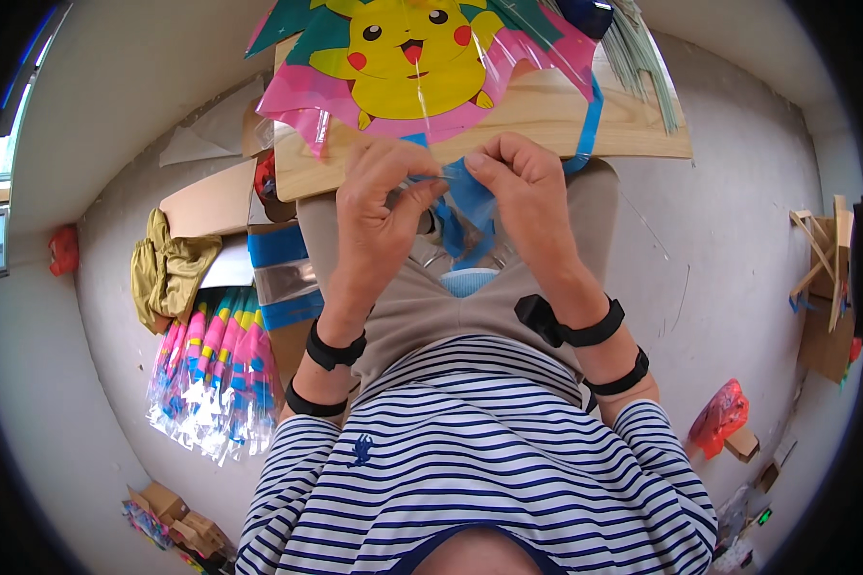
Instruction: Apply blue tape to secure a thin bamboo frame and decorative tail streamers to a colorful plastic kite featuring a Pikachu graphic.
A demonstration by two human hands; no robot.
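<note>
A blue plastic strip (469,195) hangs crumpled between my two hands, just off the table's near edge, and its lower folds dangle over my lap. My right hand (525,192) pinches its upper right edge between thumb and fingers. Thumb and fingertips of my left hand (379,206) are pressed together at the strip's left side; a small clear shiny bit shows there. Beyond them lies a thin plastic kite sheet (417,72) with a big yellow cartoon figure on pink and green. A blue ribbon (591,125) runs from its right corner over the table edge.
The wooden table (633,134) carries a bundle of thin pale rods (642,57) at far right. Left of my legs are folded pink and blue plastic pieces (216,374), an olive cloth (168,268) and cardboard (211,199). A red bag (721,419) lies on the floor at right.
</note>
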